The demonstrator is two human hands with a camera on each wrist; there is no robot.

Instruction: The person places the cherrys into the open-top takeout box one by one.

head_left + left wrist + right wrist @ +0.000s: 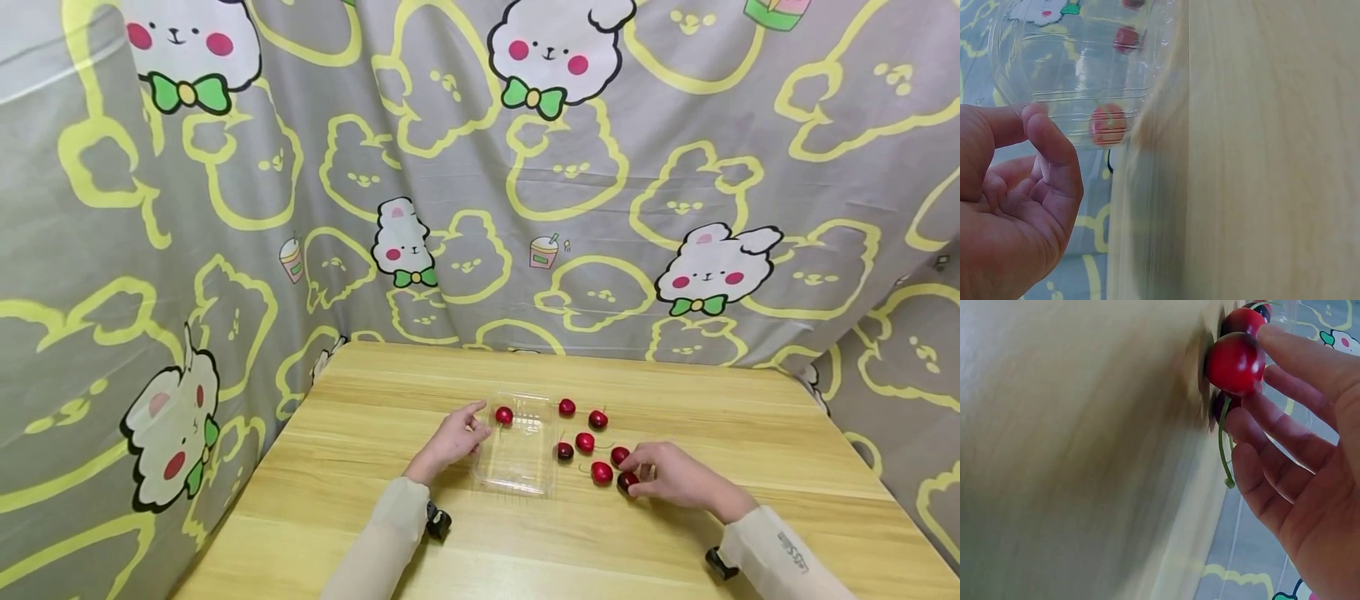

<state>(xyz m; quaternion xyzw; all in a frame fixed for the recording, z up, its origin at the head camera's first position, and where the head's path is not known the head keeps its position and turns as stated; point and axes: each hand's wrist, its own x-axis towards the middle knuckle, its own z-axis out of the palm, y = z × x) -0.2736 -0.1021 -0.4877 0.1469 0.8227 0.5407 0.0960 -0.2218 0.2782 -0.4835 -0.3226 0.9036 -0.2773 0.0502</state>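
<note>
A clear plastic box (517, 454) lies on the table, one red cherry (504, 415) inside it near its far left corner. At the box's left side is my left hand (456, 435), thumb and a fingertip pinching its rim; the left wrist view shows the fingertips meeting at the clear edge. My right hand (675, 477) is to the right of the box, its thumb and fingers around a dark red cherry (1235, 364). That cherry is low, close over the tabletop, with a green stem (1225, 450) hanging below. Another cherry (619, 455) lies right by the index finger.
Several loose cherries lie between the box and my right hand, among them a bright red one (602, 473) and a dark one (565, 452) by the box wall. A patterned grey curtain (465, 167) hangs behind and beside the wooden table (360, 417).
</note>
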